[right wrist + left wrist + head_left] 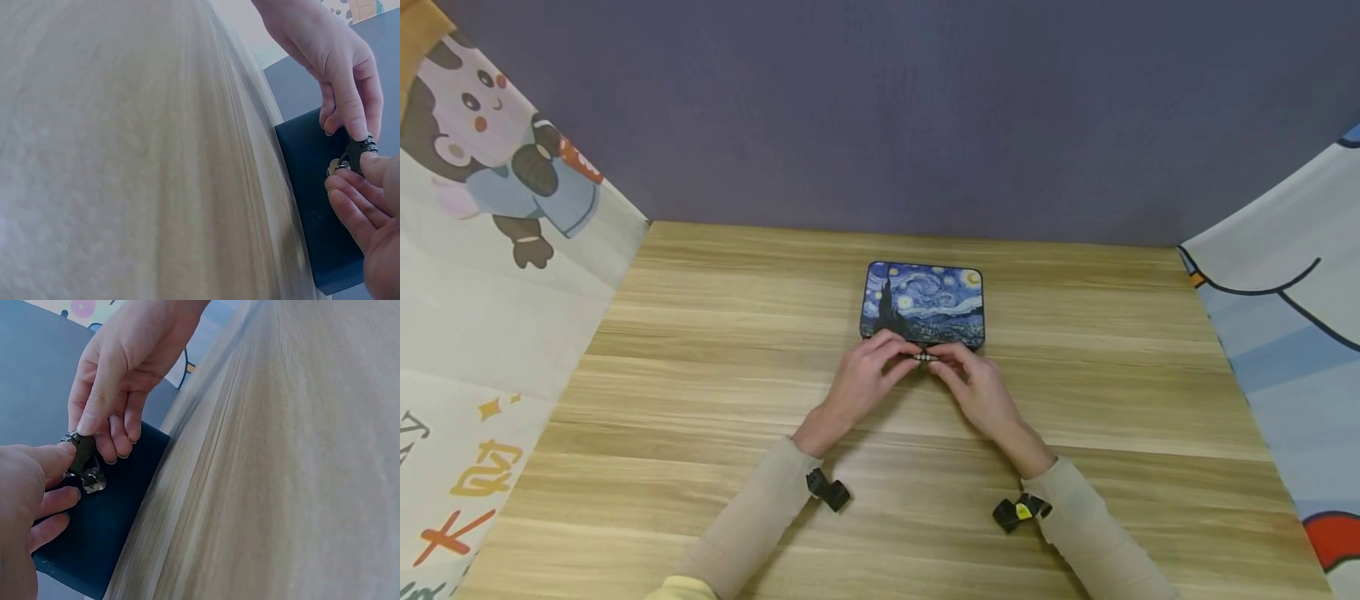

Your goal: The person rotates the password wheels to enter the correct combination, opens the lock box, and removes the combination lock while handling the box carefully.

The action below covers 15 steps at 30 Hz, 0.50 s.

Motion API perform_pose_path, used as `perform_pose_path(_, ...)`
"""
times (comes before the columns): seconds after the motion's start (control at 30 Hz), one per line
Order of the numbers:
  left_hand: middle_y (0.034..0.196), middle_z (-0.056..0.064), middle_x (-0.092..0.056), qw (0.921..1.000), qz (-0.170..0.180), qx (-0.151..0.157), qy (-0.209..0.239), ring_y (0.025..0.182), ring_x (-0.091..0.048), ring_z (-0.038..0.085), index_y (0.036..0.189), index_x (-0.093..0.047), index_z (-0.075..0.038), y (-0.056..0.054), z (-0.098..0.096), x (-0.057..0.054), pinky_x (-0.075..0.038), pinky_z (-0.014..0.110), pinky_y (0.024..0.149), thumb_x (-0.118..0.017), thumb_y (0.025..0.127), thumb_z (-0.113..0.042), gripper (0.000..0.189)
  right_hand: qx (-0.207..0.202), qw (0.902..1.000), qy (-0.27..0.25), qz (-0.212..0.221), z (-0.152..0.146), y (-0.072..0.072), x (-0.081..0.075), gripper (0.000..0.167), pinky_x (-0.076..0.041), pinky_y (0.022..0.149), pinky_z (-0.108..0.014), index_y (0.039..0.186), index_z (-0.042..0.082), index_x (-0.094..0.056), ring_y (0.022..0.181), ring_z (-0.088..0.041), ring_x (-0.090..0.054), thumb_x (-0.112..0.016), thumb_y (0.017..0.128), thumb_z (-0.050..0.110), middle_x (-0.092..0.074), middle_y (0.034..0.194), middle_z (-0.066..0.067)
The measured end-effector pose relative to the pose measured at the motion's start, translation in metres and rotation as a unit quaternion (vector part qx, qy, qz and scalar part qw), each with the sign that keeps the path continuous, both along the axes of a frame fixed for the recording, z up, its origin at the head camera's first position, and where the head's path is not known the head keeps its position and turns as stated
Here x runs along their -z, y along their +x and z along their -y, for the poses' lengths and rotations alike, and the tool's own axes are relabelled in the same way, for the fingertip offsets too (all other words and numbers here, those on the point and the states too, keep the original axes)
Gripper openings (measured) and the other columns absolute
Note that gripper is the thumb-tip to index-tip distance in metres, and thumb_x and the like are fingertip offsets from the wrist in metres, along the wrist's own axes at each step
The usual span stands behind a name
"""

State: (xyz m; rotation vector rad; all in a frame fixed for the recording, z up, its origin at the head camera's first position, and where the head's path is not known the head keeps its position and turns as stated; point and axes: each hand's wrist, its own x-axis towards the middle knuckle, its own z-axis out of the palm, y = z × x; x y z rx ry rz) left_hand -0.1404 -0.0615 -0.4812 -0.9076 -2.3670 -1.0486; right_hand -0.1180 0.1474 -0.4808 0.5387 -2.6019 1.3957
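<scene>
A small dark combination padlock [925, 357] with a row of dials hangs at the front of a box [922, 302] whose lid carries a starry night painting. My left hand [865, 373] pinches the padlock's left end between thumb and fingers. From the other side, my right hand [983, 396] grips its right end the same way. In the left wrist view, a silver latch [95, 482] shows just beside the padlock body [82, 452] on the box's dark blue side [103, 540]. Fingertips cover part of the dials.
The box stands on a wood-grain table [737, 333], toward its back edge. Behind it rises a dark blue-grey wall [917, 117]. Printed cartoon sheets hang at the left [490, 275] and right [1285, 358].
</scene>
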Motion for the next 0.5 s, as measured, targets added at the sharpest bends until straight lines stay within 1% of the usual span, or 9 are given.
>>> perform_pose_path(0.23, 0.101, 0.003, -0.072, 1.0, -0.001, 0.002, 0.002, 0.085, -0.068, 0.013, 0.103, -0.077, -0.007, 0.0005, 0.0003, -0.0006, -0.057, 0.019, 0.076, -0.083, 0.088, -0.013, 0.017, 0.002, 1.0, -0.001, -0.001, 0.0005, 0.0001, -0.0002, 0.02, -0.061, 0.081, -0.04, 0.118, 0.006, -0.071, 0.091, -0.022, -0.074, -0.07, 0.098, 0.007, -0.077, 0.098, -0.006)
perform_pose_path(0.5, 0.101, 0.003, -0.072, 1.0, 0.001, 0.003, 0.003, 0.084, -0.068, 0.012, 0.103, -0.077, -0.007, 0.0003, 0.0001, -0.0001, -0.057, 0.02, 0.075, -0.083, 0.088, -0.012, 0.017, 0.001, 1.0, 0.0, -0.001, 0.0002, 0.0005, -0.0005, 0.02, -0.061, 0.08, -0.039, 0.118, 0.006, -0.071, 0.091, -0.022, -0.074, -0.07, 0.098, 0.007, -0.077, 0.098, -0.006)
